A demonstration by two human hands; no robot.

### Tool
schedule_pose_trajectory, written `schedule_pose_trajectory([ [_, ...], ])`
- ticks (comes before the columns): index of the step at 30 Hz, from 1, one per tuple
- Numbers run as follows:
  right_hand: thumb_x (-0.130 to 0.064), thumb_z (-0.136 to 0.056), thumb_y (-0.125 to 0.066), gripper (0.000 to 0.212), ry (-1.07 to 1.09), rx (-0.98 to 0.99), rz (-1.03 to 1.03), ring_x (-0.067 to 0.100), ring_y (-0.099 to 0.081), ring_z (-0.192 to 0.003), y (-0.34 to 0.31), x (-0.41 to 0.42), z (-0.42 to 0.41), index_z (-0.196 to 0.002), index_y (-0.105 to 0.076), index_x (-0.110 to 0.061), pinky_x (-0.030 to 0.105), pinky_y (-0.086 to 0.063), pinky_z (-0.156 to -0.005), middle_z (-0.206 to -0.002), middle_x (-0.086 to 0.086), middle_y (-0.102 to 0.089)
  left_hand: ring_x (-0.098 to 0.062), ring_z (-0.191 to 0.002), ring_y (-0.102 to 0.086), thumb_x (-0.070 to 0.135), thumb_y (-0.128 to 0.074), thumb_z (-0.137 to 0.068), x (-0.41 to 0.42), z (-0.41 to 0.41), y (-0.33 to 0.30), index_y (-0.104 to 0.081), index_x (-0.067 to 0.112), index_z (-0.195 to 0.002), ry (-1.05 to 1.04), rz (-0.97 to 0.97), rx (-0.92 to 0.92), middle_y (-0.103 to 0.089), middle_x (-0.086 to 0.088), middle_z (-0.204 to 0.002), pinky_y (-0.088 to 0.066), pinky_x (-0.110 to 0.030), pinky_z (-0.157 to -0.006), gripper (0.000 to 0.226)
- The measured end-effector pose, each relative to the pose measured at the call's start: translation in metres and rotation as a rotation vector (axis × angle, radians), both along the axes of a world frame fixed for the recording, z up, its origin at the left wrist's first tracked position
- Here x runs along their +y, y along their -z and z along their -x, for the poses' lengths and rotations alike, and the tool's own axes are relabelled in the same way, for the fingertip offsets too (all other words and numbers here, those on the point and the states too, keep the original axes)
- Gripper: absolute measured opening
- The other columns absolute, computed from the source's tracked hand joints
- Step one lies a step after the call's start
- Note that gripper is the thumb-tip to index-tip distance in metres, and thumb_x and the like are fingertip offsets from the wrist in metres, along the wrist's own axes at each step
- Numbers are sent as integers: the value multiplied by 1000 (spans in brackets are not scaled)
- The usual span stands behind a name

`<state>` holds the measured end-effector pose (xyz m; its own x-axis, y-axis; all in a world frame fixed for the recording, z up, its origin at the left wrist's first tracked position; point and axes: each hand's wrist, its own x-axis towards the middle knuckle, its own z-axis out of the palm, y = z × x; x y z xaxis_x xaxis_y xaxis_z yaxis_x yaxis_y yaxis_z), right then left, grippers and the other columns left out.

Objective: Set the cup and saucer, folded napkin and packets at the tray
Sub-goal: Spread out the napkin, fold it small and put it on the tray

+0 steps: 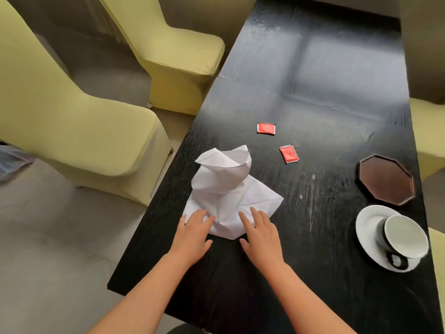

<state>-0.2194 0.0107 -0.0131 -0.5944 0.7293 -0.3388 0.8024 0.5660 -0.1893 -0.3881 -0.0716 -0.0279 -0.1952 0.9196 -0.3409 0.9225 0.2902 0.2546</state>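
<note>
In the head view, your left hand (192,233) and right hand (258,233) both lie flat on the near edge of the napkin (226,189). The fingers (199,219) are straight and a little spread, pressing the cloth to the table (301,80); they pinch nothing. The napkin is not yet folded: it is crumpled, and its far part stands up in a loose cone.

I judge that the step in hand is to flatten and fold it. First push the raised part down and smooth the cloth away from you, then bring edge to edge and press each crease with flat fingers. Keep one hand on the cloth while the other folds, so it does not slide on the smooth table.

The two red packets (266,128) lie beyond the napkin, apart from each other. The tray (386,180) is at the right edge with nothing on it. The cup (404,237) stands on the saucer (368,227) just near the tray, on your side of it.
</note>
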Motion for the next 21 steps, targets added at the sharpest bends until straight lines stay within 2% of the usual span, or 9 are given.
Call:
schedule_pose_trajectory([
  [3,-23,-85,-56,54,-58,-47,23,29,-30,-134,20,3,4,-135,-37,-21,40,-35,-98,-144,10,-34,-20,-140,-22,31,-58,-86,8,-4,20,-24,25,-143,55,71,16,-27,-4,-151,-21,-45,-114,66],
  [5,-19,-82,-56,43,-47,-69,25,29,-40,-122,29,4,6,-124,-47,-20,38,-36,-91,-131,6,-43,-25,-134,-34,25,-63,-83,10,-3,29,-35,21,-139,47,51,2,-37,-8,-145,-31,-44,-108,63],
  [6,-15,-78,-60,39,-32,-63,0,28,-47,-113,31,5,7,-116,-53,-20,37,-38,-86,-123,6,-49,-29,-124,-46,20,-68,-78,11,-3,30,-48,18,-131,40,13,-12,-48,-10,-135,-38,-44,-100,57],
  [8,-10,-60,-74,32,-16,-49,-92,24,-58,-81,33,7,12,-88,-65,-20,34,-45,-68,-92,3,-61,-30,-88,-62,7,-76,-65,15,-2,33,-68,13,-99,23,-120,15,-66,-9,-101,-49,-42,-79,36],
  [9,-8,-49,-78,31,-15,-52,-129,22,-58,-66,32,8,14,-74,-65,-20,32,-46,-60,-76,1,-61,-28,-74,-62,2,-76,-62,18,-3,32,-70,11,-84,21,-153,31,-67,-8,-86,-50,-40,-71,24],
  [11,-4,-38,-81,31,-3,-18,-162,22,-54,-53,29,12,18,-57,-60,-18,32,-48,-56,-59,0,-56,-28,-68,-59,0,-70,-69,24,-2,27,-68,7,-70,-8,-149,11,-64,-7,-76,-47,-39,-72,8],
  [15,2,-52,-75,24,64,26,-91,23,-51,-51,18,15,17,-50,-58,-15,33,-44,-59,-54,0,-55,-31,-74,-58,1,-52,-83,30,2,19,-66,3,-77,-32,-96,-65,-64,-11,-78,-40,-37,-77,15],
  [19,-12,-84,-51,14,155,166,1,23,-56,-78,-1,24,10,-76,-62,-14,36,-37,-89,-74,0,-65,-30,-66,-57,7,-49,-88,33,8,-11,-60,4,-77,-121,-158,-180,-62,-12,-68,-46,-39,-63,16],
  [21,-13,-87,-49,14,236,321,35,23,-56,-75,-22,31,10,-79,-61,-12,41,-36,-97,-74,1,-66,-26,-62,-56,10,-50,-90,35,12,-30,-59,7,-79,-175,-246,-222,-60,-8,-64,-46,-38,-58,14],
])
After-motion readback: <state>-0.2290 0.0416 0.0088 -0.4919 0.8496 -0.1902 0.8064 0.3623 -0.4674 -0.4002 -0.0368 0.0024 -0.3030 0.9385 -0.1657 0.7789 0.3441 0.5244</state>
